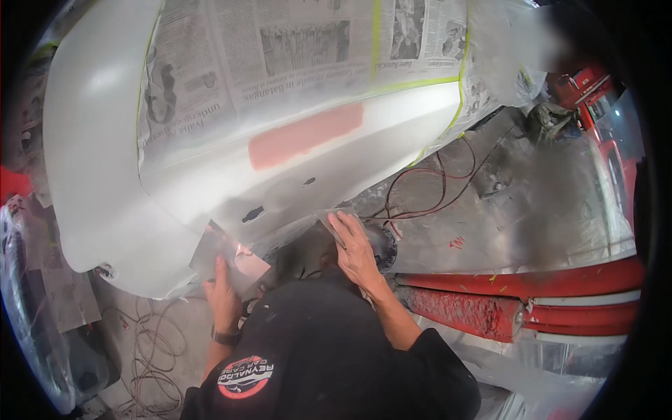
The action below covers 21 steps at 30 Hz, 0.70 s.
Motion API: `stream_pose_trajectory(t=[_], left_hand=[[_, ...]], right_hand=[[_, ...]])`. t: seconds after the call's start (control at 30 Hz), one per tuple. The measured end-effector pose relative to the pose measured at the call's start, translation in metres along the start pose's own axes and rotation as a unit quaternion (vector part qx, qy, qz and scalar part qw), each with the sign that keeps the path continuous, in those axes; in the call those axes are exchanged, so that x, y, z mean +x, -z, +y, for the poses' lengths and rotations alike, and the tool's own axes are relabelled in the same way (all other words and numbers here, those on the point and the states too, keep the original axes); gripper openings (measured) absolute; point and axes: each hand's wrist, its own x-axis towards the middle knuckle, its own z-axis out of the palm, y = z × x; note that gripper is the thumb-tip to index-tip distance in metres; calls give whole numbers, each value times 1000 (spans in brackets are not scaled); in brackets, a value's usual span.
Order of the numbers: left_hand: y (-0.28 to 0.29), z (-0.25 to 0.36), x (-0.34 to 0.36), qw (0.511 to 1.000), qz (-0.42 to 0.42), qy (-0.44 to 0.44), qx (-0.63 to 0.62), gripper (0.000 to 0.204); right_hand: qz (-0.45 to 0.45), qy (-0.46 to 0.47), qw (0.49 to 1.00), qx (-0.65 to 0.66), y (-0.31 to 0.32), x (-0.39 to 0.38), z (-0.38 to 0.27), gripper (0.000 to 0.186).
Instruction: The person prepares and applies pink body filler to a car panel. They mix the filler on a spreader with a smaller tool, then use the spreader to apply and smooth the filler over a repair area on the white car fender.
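My left hand point(223, 302) grips a flat grey plate point(208, 250), its thumb lying on top. Pink body filler point(253, 267) covers the plate's right corner. My right hand point(355, 250) is wrapped over a thin grey spreader point(332, 227), its fingers lying along it, close to the lower edge of a white car panel point(203, 178). A long pink filler patch point(306, 136) runs across the panel's upper part. Below that patch, two dark cutouts point(252, 214) show in the white surface. My fingers hide part of the spreader.
Newspaper point(301, 45) edged with yellow-green tape masks the area above the panel. Red hoses point(444, 183) curl over the floor at right, and a thin cable point(150, 350) lies coiled at lower left. Red car parts point(476, 308) lie at right; a plastic-wrapped object point(31, 315) stands at left.
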Motion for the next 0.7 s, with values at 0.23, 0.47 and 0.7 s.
stream_pose_trajectory(t=[0.23,0.47,0.7], left_hand=[[37,10,12,1000,-9,6,-11,42],[70,-5,19,996,-35,43,74,46],[41,-15,1,1000,-2,18,23,38]], right_hand=[[69,-36,997,-22,-11,17,-24,55],[118,-45,990,-65,0,27,-4,51],[146,33,980,-133,31,93,38,56]])
